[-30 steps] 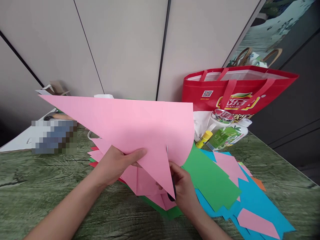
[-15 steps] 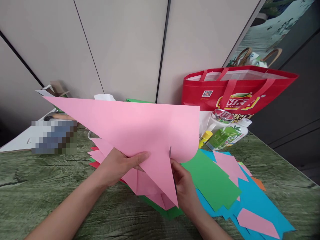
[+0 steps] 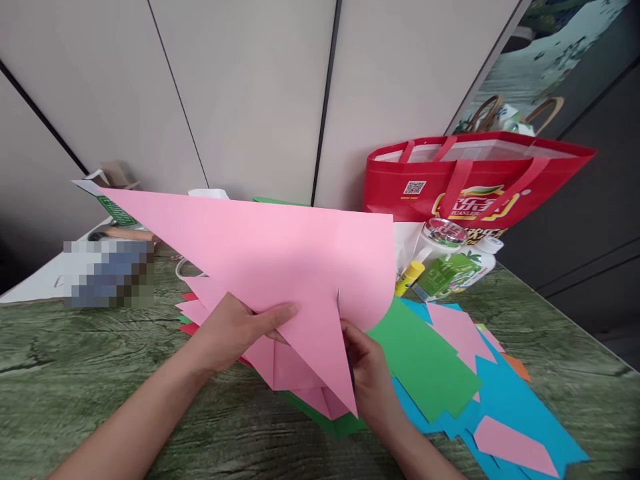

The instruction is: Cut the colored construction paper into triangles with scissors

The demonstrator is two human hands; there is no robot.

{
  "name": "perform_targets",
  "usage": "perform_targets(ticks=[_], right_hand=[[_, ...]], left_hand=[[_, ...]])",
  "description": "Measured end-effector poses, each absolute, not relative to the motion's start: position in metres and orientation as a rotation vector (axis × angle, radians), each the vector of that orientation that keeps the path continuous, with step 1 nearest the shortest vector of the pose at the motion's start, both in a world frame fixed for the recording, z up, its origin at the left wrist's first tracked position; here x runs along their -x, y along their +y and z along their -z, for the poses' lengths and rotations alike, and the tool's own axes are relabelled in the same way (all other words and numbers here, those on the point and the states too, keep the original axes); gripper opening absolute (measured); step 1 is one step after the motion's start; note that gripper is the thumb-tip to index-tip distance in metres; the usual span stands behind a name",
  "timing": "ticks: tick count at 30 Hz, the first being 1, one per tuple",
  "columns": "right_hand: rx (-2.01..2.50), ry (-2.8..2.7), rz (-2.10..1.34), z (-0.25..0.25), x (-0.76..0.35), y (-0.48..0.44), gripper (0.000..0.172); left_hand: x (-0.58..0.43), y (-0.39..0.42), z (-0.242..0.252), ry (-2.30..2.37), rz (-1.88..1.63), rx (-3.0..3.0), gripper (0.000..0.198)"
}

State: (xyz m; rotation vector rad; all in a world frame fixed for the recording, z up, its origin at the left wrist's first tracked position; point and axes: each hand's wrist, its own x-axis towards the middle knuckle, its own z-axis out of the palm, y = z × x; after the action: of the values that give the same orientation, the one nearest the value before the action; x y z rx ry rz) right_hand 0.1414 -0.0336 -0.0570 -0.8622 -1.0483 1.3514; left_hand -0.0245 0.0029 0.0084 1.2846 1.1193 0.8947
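Note:
A large sheet of pink paper (image 3: 260, 247) is held up over the table, its long point reaching to the left. My left hand (image 3: 245, 330) is closed on its lower edge, thumb on top. My right hand (image 3: 367, 360) grips scissors (image 3: 339, 300); a blade tip shows at a slit in the sheet, and most of the scissors is hidden behind the paper and fingers. Right of the slit the pink flap curls. Beneath the sheet lies folded pink paper (image 3: 295, 373) over green and red pieces.
On the right lie a green sheet (image 3: 430, 363), blue paper (image 3: 530, 407) and pink scraps (image 3: 515, 445). Behind them stand a yellow glue stick (image 3: 410, 277), a green carton (image 3: 445, 277), a white bottle (image 3: 487, 257) and a red bag (image 3: 400, 173). A blurred patch covers an item (image 3: 110, 273) at left.
The pink sheet has shifted and turned slightly; its left point moved right and its right edge drew a little left. The scissors' tip moved slightly left. Both hands keep their places.

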Motion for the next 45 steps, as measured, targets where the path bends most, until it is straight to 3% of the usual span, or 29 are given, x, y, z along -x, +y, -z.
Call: perform_targets(ticks=[14,30,36,45], right_hand=[[0.914,-1.045,-1.287,0.054,-0.14,-0.035,0.017],[0.925,-1.077,-1.229,0.056,-0.14,-0.033,0.019],[0.933,-1.115,-1.279,0.055,-0.14,-0.034,0.03],[0.944,-1.114,-1.25,0.057,-0.143,-0.034,0.025]], left_hand=[[0.024,0.001,-0.011,1.129,-0.877,-1.272,0.03],[0.028,0.01,-0.017,0.992,-0.986,-1.121,0.02],[0.028,0.011,-0.014,1.026,-0.997,-1.12,0.021],[0.028,0.007,-0.006,1.005,-0.887,-1.214,0.019]])
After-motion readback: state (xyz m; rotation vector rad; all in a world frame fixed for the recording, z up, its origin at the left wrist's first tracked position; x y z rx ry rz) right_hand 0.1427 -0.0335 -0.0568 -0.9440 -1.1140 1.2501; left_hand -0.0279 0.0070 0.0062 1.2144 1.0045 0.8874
